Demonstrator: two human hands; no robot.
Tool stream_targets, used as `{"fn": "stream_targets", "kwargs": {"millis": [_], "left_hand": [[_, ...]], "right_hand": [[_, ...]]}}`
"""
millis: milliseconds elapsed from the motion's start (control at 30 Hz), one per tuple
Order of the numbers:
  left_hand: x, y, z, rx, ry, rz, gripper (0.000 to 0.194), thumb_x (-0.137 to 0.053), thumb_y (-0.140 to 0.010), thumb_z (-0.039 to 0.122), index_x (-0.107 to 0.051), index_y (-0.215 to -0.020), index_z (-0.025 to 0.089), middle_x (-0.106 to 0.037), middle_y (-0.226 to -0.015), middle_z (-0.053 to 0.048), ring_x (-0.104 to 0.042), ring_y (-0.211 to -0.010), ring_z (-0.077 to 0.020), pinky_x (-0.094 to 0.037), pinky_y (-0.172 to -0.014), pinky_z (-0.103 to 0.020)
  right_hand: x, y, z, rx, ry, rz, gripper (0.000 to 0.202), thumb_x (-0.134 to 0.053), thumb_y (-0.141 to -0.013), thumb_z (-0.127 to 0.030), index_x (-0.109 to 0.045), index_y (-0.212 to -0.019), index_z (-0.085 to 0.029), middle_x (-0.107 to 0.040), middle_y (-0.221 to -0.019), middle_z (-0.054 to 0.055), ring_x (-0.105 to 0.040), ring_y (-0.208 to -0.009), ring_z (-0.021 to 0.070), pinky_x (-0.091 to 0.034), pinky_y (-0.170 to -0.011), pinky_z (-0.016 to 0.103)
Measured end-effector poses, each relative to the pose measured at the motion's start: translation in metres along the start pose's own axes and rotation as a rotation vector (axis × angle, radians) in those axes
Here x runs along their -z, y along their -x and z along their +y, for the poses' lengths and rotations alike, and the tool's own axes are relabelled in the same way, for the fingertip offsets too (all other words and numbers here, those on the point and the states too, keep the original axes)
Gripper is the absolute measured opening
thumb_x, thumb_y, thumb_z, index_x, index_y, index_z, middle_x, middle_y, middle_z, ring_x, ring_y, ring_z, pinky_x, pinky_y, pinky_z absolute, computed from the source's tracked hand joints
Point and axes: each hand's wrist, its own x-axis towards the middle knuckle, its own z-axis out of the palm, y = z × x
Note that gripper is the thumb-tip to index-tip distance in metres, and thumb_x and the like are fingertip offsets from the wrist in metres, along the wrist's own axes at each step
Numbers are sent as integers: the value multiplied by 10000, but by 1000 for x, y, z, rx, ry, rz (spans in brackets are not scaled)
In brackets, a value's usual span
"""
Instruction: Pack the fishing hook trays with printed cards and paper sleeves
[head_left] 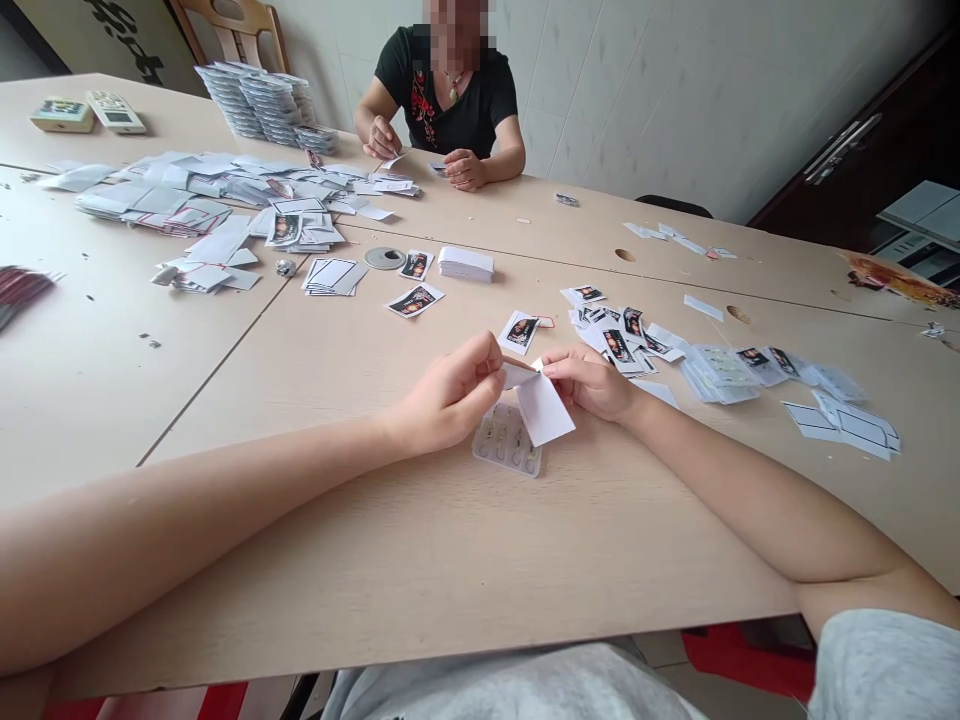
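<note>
Pale wood counter [420, 560] below; the left hand [457, 400] and right hand [596, 385] pinch white paper [547, 412] between them. It hangs nearer the right hand, over the clear tray's [504, 452] right side.

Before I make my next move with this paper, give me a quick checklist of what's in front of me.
1. White paper pinched: ok, the left hand and right hand both have fingers on it.
2. Clear tray resting on the table: ok.
3. Full view of the tray: not ok, the paper hides part.
4. All tray compartments filled: cannot tell.
5. Printed cards on the right neatly stacked: not ok, loosely scattered.
</note>
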Motion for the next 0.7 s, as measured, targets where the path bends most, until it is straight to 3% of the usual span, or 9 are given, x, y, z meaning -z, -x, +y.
{"fn": "stream_targets", "kwargs": {"millis": [233,433,700], "left_hand": [[2,-2,-2,6,8,21,164,-442,-849,193,-330,-730,203,-417,-705,11,-391,-669,-120,-340,-596,-255],[0,-2,-5,25,111,87,168,-487,-840,236,-364,-731,201,-486,-757,-5,-460,-735,-141,-426,-692,-288],[-3,-5,-5,85,364,98,181,-469,-866,226,-350,-734,194,-413,-704,36,-454,-720,-103,-486,-761,-299]], "right_hand": [[1,-1,4,30,-4,66,144,-565,-709,-250,-582,-617,-141,-468,-507,-21,-399,-460,78,-242,-441,217],[1,-1,6,53,-12,88,147,-567,-717,-259,-619,-653,-137,-494,-508,-17,-426,-463,86,-253,-430,217],[2,-1,8,98,-80,101,136,-580,-731,-231,-638,-653,-137,-561,-572,-7,-463,-501,82,-306,-468,212]]}}
